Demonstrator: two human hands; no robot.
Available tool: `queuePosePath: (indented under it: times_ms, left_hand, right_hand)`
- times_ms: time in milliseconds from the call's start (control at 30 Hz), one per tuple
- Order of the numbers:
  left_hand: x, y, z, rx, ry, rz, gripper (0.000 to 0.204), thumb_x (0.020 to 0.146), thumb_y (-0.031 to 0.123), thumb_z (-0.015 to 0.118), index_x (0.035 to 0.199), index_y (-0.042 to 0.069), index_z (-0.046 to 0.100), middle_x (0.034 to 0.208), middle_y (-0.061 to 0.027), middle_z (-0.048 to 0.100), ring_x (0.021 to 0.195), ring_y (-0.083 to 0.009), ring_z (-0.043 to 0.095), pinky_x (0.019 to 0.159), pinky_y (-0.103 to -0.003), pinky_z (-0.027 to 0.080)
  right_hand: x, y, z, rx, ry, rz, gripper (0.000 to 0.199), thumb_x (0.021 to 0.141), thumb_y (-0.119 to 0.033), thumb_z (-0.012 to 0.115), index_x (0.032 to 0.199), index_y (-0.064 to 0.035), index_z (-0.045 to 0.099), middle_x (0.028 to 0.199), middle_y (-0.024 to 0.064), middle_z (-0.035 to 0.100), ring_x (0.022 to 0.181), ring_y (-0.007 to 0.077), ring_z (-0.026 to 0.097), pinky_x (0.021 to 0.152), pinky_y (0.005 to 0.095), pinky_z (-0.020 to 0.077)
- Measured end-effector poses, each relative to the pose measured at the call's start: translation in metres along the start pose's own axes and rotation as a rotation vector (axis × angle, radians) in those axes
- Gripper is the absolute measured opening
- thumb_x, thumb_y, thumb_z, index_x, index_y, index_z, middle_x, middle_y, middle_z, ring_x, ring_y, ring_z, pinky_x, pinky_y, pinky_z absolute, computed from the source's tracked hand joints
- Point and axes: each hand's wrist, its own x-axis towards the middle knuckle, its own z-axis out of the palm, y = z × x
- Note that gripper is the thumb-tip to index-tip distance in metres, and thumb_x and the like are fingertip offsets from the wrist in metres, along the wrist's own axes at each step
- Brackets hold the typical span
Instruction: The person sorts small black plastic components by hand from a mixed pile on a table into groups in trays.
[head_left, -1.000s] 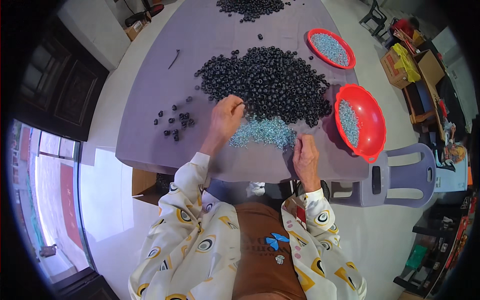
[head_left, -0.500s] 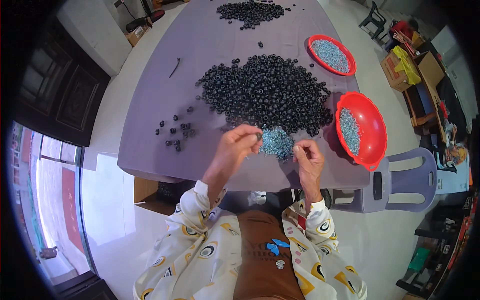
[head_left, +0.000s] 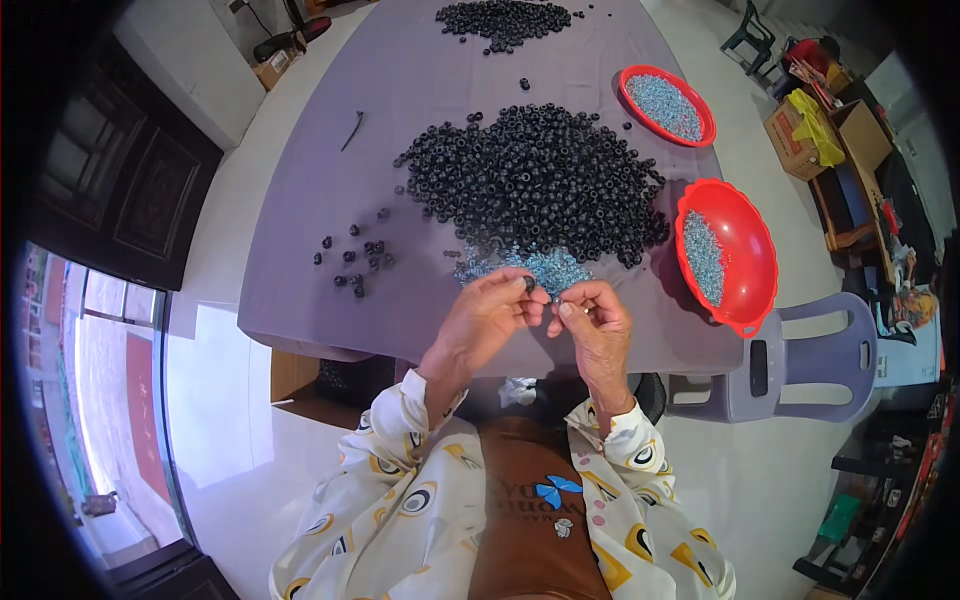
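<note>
My left hand [head_left: 478, 325] pinches a small round black ring-like piece [head_left: 530, 284] between thumb and fingers. Close beside it, my right hand [head_left: 600, 335] has thumb and fingertips pressed together; whatever is in them is too small to name. Both hands hover over the table's near edge, fingertips almost meeting. Just beyond them spreads a heap of tiny shiny blue pieces [head_left: 560, 266], partly hidden by my fingers. Behind that lies a large pile of black ring-like pieces [head_left: 540, 180], many showing a hole. Several more black pieces [head_left: 375, 248] lie scattered left of my hands.
A red scalloped bowl [head_left: 748, 265] with blue pieces stands on the right, and a second red dish [head_left: 668, 142] lies farther back. Another black pile [head_left: 505, 22] is at the table's [head_left: 300, 250] far end. A grey plastic chair [head_left: 825, 355] stands at the right edge.
My right hand has moved left, toward my left hand, bringing the fingertips close together. Both hands have come slightly nearer to me, uncovering more blue pieces. The left still grips the black piece.
</note>
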Motion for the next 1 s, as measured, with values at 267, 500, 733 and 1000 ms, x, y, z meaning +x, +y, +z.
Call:
queuePosePath:
  times_ms: [267,500,733,1000]
  left_hand:
    - [-0.003,-0.013,-0.004,-0.044,-0.030,0.025,0.010,0.088,0.009,0.054,0.096,0.004,0.057,0.088,-0.0077,0.059,0.077,-0.0167,0.054,0.076,-0.031,0.044]
    - [-0.009,-0.019,0.006,0.204,0.021,0.219,0.014,0.085,0.005,0.057,0.098,0.002,0.057,0.091,-0.0053,0.058,0.081,-0.0141,0.053,0.079,-0.029,0.043]
    - [-0.014,-0.026,0.009,0.491,0.147,0.363,0.017,0.082,0.000,0.060,0.098,0.002,0.057,0.088,-0.0015,0.059,0.079,-0.0079,0.053,0.074,-0.022,0.044]
    - [-0.015,-0.029,0.007,0.622,0.162,0.414,0.017,0.081,0.000,0.062,0.097,0.003,0.057,0.086,0.0018,0.058,0.077,-0.0041,0.051,0.071,-0.019,0.042]
  right_hand:
    - [-0.002,0.002,0.003,-0.134,0.022,-0.050,0.008,0.081,0.003,0.057,0.088,-0.0007,0.057,0.076,0.0041,0.057,0.061,0.0081,0.052,0.055,0.0218,0.0456]
    - [-0.004,-0.005,0.012,-0.547,0.054,-0.260,0.009,0.081,0.003,0.058,0.089,0.0004,0.060,0.077,-0.0015,0.051,0.063,0.0042,0.044,0.055,0.0178,0.0331]
    - [-0.004,-0.007,0.010,-0.593,0.046,-0.217,0.007,0.078,-0.001,0.063,0.085,-0.0001,0.062,0.072,0.0013,0.053,0.059,0.0063,0.047,0.053,0.0206,0.0376]
    - [-0.004,0.009,0.007,-0.471,0.093,-0.063,0.005,0.077,-0.001,0.063,0.078,-0.0004,0.058,0.068,-0.0015,0.051,0.058,0.0039,0.044,0.052,0.0196,0.0365]
